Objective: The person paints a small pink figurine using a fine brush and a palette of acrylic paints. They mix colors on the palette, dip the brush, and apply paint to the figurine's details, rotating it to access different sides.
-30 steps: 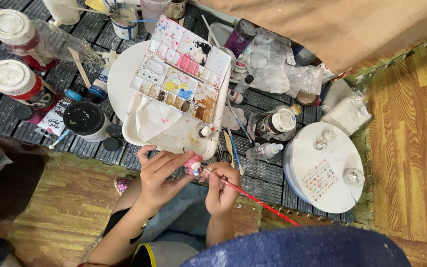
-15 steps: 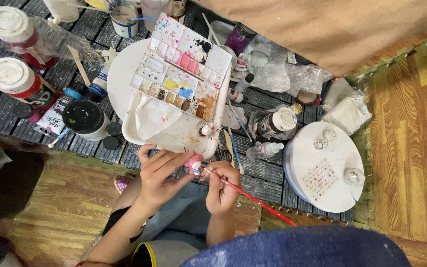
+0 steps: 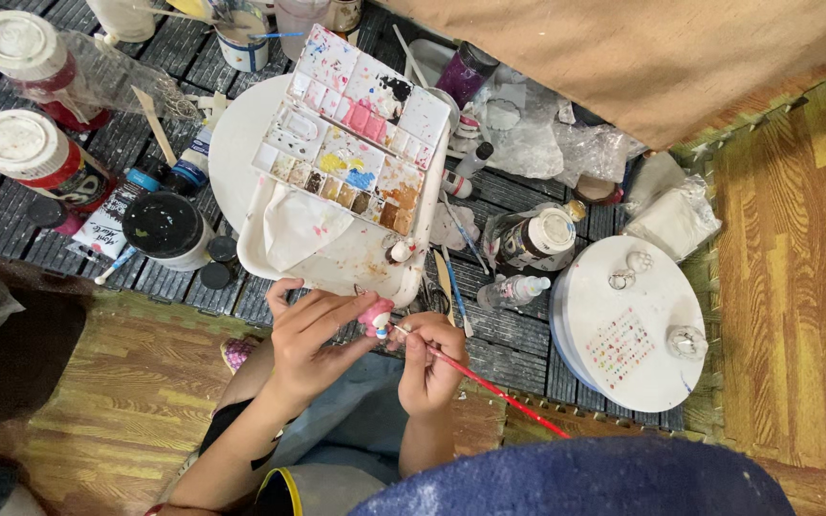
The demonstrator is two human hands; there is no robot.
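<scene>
In the head view, at lower centre, the left hand [image 3: 313,339] pinches a small pink figure [image 3: 375,316] while the right hand [image 3: 429,358] grips a red brush [image 3: 489,387], tip on it: steady wrists and light strokes seem best, palette [image 3: 356,143] near

jar [image 3: 119,13] cut off, brush tip too small

paint palette [image 3: 356,143] lies on a tray [image 3: 336,263], 2 jars [image 3: 35,115] left, round board [image 3: 623,325] right.
</scene>
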